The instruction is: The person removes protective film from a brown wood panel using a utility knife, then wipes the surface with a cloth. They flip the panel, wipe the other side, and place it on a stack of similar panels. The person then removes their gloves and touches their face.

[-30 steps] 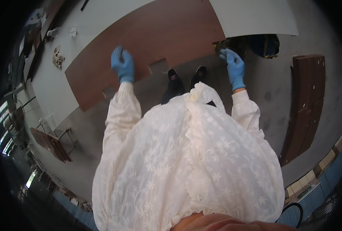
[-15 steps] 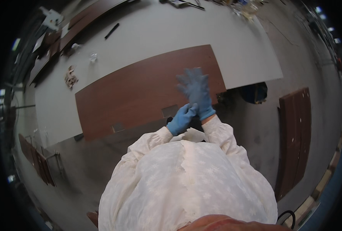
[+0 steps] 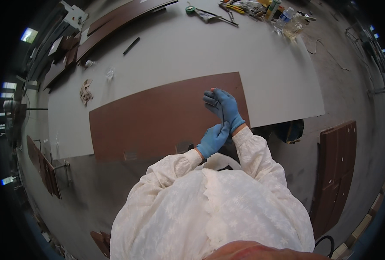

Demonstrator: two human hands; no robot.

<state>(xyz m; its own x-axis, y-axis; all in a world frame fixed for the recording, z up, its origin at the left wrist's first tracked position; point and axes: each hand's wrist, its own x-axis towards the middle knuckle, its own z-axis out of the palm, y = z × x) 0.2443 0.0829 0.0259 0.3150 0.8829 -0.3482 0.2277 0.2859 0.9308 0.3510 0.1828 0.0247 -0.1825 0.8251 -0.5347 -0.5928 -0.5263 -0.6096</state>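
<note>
Both hands wear blue work gloves. My left hand [image 3: 214, 141] is closed at the right wrist, its fingers gripping the glove there by the cuff. Held up just beyond it, my right hand [image 3: 228, 106] is empty, its fingers partly bent and apart. A reddish spot shows at one of its fingertips. Both hands are above the right part of a brown wood-look panel [image 3: 157, 110], which lies flat on a large pale board [image 3: 279, 78]. Two small rectangular patches mark the panel's near edge, one partly behind my left sleeve.
A black bar [image 3: 131, 46], crumpled brown scrap [image 3: 86, 92] and clear plastic [image 3: 110, 74] lie on the pale board. Along the far side are a green tape measure [image 3: 190, 8], tools and bottles [image 3: 284, 19]. Brown panels [image 3: 334, 177] stand at right; more [image 3: 127, 21] lie far left.
My right hand has gone from spread fingers to partly bent ones and turned. The left hand still grips at its wrist. The view has shifted, so the board's far side shows more.
</note>
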